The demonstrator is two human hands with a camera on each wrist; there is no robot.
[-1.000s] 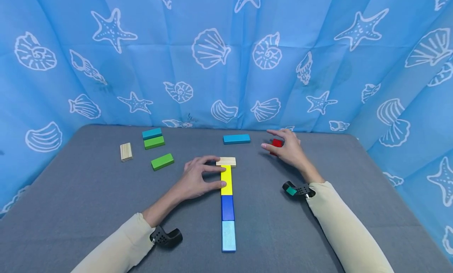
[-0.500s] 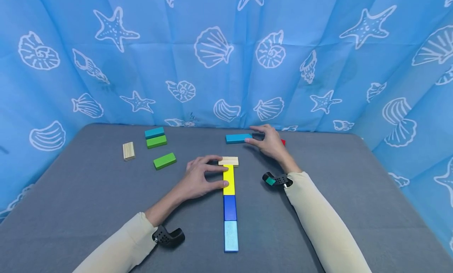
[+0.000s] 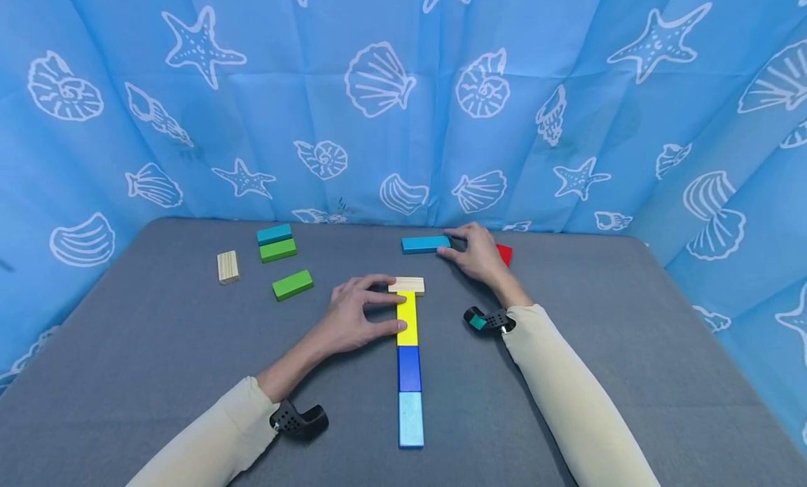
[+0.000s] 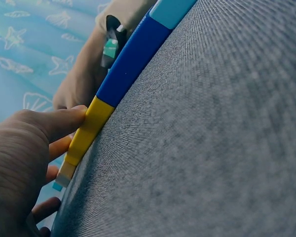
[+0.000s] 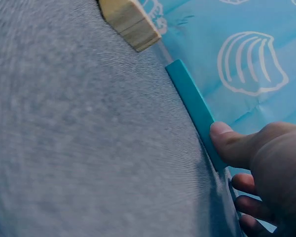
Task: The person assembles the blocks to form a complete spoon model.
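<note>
In the head view, a column of flat blocks runs up the middle: a light blue block (image 3: 411, 420), a dark blue block (image 3: 409, 368) and a yellow block (image 3: 408, 326). A plain wooden block (image 3: 408, 284) lies crosswise at its far end. My left hand (image 3: 353, 315) rests along the column, thumb touching the yellow block's side and a finger reaching the wooden one. Farther back, my right hand (image 3: 477, 254) pinches the right end of a teal-blue block (image 3: 421, 244); in the right wrist view its thumb presses this block (image 5: 192, 108). A red block (image 3: 505, 254) is partly hidden behind that hand.
On the left of the grey table (image 3: 157, 347) lie a wooden block (image 3: 228, 267), a teal block (image 3: 274, 234) beside a green block (image 3: 278, 249), and another green block (image 3: 293, 285). A blue shell-patterned curtain (image 3: 277, 66) hangs beyond the table's far edge.
My right hand has moved left, from around the red block to the right end of the teal-blue block. The left hand has stayed by the yellow block.
</note>
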